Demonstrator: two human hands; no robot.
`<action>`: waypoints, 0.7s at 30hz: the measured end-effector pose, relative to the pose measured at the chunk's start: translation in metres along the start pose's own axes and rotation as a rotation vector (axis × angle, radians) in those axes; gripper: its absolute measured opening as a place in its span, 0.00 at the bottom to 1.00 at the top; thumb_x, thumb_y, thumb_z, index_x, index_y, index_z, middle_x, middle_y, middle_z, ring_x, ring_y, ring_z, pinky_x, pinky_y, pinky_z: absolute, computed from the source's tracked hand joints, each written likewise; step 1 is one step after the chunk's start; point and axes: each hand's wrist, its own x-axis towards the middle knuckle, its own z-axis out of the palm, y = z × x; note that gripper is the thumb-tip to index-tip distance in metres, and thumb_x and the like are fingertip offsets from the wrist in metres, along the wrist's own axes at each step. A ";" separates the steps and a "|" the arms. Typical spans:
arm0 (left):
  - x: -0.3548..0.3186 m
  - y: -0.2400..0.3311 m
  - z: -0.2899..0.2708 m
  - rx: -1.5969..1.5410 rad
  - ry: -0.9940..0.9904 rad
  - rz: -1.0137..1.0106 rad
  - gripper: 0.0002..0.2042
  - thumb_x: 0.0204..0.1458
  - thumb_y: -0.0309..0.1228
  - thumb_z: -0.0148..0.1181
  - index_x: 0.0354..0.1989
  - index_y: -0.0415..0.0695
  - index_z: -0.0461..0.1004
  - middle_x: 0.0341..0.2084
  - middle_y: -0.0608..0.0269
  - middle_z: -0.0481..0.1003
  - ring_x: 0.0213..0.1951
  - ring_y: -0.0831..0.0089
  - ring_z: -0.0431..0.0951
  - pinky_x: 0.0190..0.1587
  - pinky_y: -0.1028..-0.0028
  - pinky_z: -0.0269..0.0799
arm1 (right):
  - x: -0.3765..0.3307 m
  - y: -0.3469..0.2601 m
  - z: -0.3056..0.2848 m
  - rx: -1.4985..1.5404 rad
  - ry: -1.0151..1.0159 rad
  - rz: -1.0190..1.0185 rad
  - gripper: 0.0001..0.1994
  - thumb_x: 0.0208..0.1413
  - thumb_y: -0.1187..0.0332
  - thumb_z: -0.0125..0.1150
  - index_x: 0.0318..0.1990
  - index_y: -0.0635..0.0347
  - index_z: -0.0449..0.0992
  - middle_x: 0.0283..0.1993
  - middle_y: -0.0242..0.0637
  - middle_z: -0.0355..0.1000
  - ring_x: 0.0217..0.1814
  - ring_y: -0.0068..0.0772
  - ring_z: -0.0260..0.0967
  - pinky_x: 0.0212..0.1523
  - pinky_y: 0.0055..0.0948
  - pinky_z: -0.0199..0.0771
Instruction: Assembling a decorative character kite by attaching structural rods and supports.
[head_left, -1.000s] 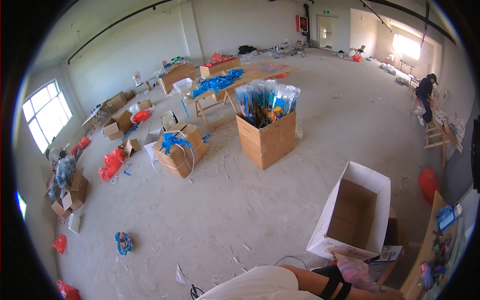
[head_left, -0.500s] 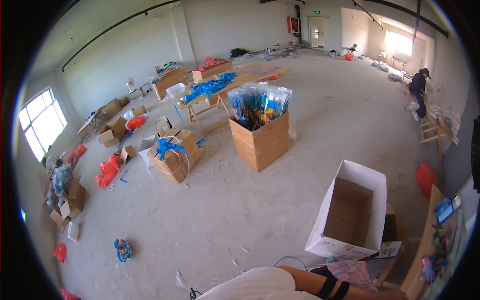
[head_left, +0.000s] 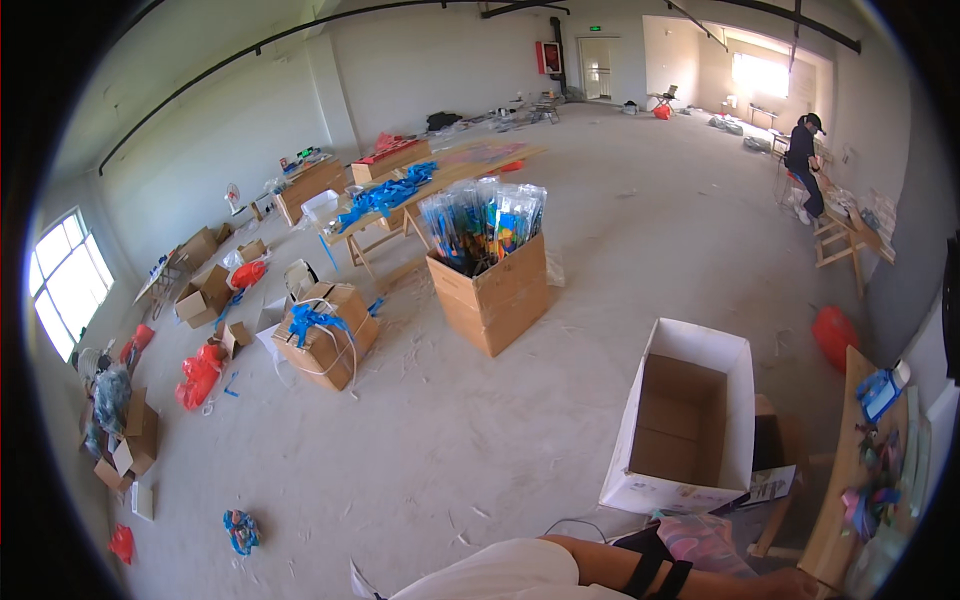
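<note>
My left arm, in a white sleeve and with dark bands round the forearm, reaches along the lower edge to the right. At its end my left hand [head_left: 792, 583] is beside the near end of a wooden table [head_left: 828, 520]. The picture's lower edge cuts the hand off and its fingers are not clear, so I cannot tell what it holds. Colourful small pieces [head_left: 862, 508] and a blue-and-white item [head_left: 880, 393] lie on that table. Close to my forearm is a pinkish patterned plastic bag [head_left: 700, 540]. My right hand is out of view.
An open white-sided carton [head_left: 625, 450] stands near the table. Further off are a tall carton [head_left: 490, 308] of plastic-wrapped items, a tied carton [head_left: 325, 350] and a table with blue strips [head_left: 390, 195]. A red bag [head_left: 833, 337] lies at right. Another person [head_left: 803, 160] works at a far table.
The view has turned slightly to the right, so the room's contents sit further left. My left arm stays stretched toward the table's end.
</note>
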 end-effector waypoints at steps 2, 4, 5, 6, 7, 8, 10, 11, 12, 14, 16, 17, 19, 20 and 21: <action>0.001 -0.003 0.005 -0.005 0.063 0.045 0.07 0.50 0.29 0.62 0.23 0.41 0.75 0.21 0.54 0.72 0.28 0.52 0.74 0.30 0.59 0.68 | 0.001 0.002 0.002 -0.006 0.002 -0.046 0.06 0.63 0.75 0.59 0.41 0.70 0.77 0.37 0.43 0.75 0.26 0.29 0.65 0.21 0.27 0.65; 0.001 -0.007 0.010 -0.008 0.120 0.066 0.07 0.50 0.29 0.63 0.23 0.41 0.74 0.21 0.53 0.73 0.28 0.51 0.74 0.31 0.59 0.68 | 0.000 0.002 0.004 0.005 0.025 -0.003 0.06 0.62 0.75 0.61 0.42 0.70 0.77 0.38 0.43 0.75 0.25 0.28 0.65 0.21 0.26 0.64; 0.000 -0.009 0.013 -0.009 0.143 0.064 0.07 0.50 0.29 0.63 0.23 0.41 0.74 0.21 0.53 0.73 0.28 0.51 0.74 0.31 0.59 0.68 | -0.002 0.001 0.005 0.008 0.037 0.028 0.06 0.62 0.75 0.61 0.42 0.69 0.77 0.38 0.43 0.76 0.25 0.28 0.64 0.21 0.25 0.64; -0.001 -0.011 0.015 -0.010 0.166 0.063 0.07 0.50 0.29 0.63 0.24 0.41 0.74 0.21 0.53 0.73 0.28 0.51 0.74 0.31 0.58 0.68 | -0.003 0.000 0.006 0.011 0.049 0.059 0.06 0.62 0.75 0.62 0.41 0.69 0.77 0.38 0.42 0.76 0.25 0.27 0.64 0.21 0.25 0.63; -0.001 -0.012 0.016 -0.012 0.169 0.067 0.08 0.50 0.29 0.63 0.23 0.40 0.74 0.21 0.53 0.73 0.28 0.50 0.74 0.31 0.58 0.68 | -0.004 -0.001 0.007 0.013 0.061 0.091 0.06 0.61 0.74 0.62 0.41 0.68 0.77 0.38 0.42 0.76 0.24 0.27 0.64 0.21 0.25 0.63; -0.001 -0.013 0.016 -0.012 0.173 0.069 0.08 0.50 0.29 0.63 0.23 0.40 0.73 0.21 0.52 0.72 0.28 0.50 0.73 0.32 0.58 0.68 | -0.004 -0.001 0.008 0.032 0.070 0.089 0.06 0.61 0.74 0.63 0.41 0.68 0.77 0.38 0.41 0.76 0.24 0.27 0.63 0.21 0.25 0.63; -0.001 -0.013 0.016 -0.020 0.176 0.059 0.09 0.51 0.30 0.63 0.23 0.40 0.72 0.21 0.52 0.72 0.28 0.50 0.73 0.31 0.58 0.68 | -0.003 -0.001 0.011 0.069 0.086 0.084 0.06 0.61 0.74 0.63 0.41 0.68 0.77 0.37 0.40 0.75 0.23 0.27 0.63 0.21 0.24 0.63; -0.002 -0.011 0.014 -0.026 0.175 0.047 0.10 0.51 0.30 0.63 0.23 0.40 0.72 0.21 0.52 0.72 0.27 0.50 0.73 0.31 0.58 0.68 | -0.003 -0.001 0.012 0.072 0.087 0.078 0.06 0.61 0.74 0.63 0.41 0.68 0.77 0.36 0.40 0.75 0.23 0.26 0.63 0.21 0.24 0.63; -0.003 -0.009 0.013 -0.032 0.176 0.034 0.10 0.51 0.31 0.63 0.22 0.40 0.72 0.21 0.52 0.71 0.27 0.50 0.73 0.30 0.58 0.68 | -0.002 -0.001 0.013 0.074 0.085 0.071 0.06 0.61 0.74 0.63 0.41 0.68 0.77 0.36 0.40 0.75 0.22 0.26 0.63 0.20 0.24 0.63; -0.004 -0.007 0.010 -0.013 0.180 0.006 0.11 0.52 0.31 0.62 0.22 0.40 0.71 0.20 0.52 0.71 0.26 0.51 0.73 0.29 0.59 0.67 | -0.002 -0.001 0.014 0.062 0.069 0.071 0.06 0.62 0.73 0.62 0.41 0.67 0.77 0.34 0.39 0.76 0.21 0.25 0.63 0.20 0.24 0.63; -0.003 -0.006 0.006 0.008 0.173 -0.015 0.11 0.52 0.31 0.62 0.22 0.39 0.71 0.20 0.52 0.71 0.26 0.51 0.73 0.28 0.59 0.67 | -0.002 -0.001 0.015 0.039 0.058 0.081 0.05 0.62 0.73 0.62 0.41 0.67 0.77 0.33 0.39 0.76 0.20 0.25 0.62 0.20 0.24 0.63; -0.003 -0.007 0.005 0.017 0.165 -0.022 0.11 0.52 0.31 0.63 0.22 0.39 0.71 0.20 0.52 0.71 0.26 0.51 0.73 0.28 0.59 0.67 | -0.002 -0.001 0.016 0.033 0.061 0.097 0.05 0.62 0.73 0.62 0.41 0.67 0.77 0.33 0.39 0.76 0.20 0.24 0.62 0.19 0.24 0.63; -0.003 -0.007 0.005 0.017 0.191 -0.027 0.12 0.52 0.32 0.63 0.21 0.39 0.71 0.20 0.51 0.71 0.26 0.52 0.73 0.28 0.60 0.68 | -0.002 -0.001 0.017 0.022 0.070 0.131 0.06 0.63 0.72 0.61 0.40 0.67 0.77 0.33 0.39 0.76 0.19 0.23 0.62 0.19 0.24 0.62; -0.003 -0.007 0.005 0.008 0.225 -0.025 0.12 0.52 0.32 0.63 0.21 0.39 0.71 0.20 0.51 0.71 0.26 0.52 0.74 0.28 0.60 0.68 | -0.002 -0.001 0.018 0.009 0.072 0.127 0.06 0.63 0.72 0.61 0.40 0.67 0.77 0.33 0.39 0.76 0.19 0.23 0.62 0.18 0.24 0.62; -0.003 -0.007 0.006 -0.002 0.259 -0.024 0.12 0.52 0.32 0.63 0.21 0.39 0.71 0.20 0.51 0.71 0.26 0.52 0.74 0.29 0.60 0.68 | -0.001 0.000 0.019 -0.005 0.072 0.124 0.06 0.63 0.72 0.61 0.40 0.67 0.76 0.33 0.39 0.76 0.19 0.23 0.61 0.18 0.24 0.62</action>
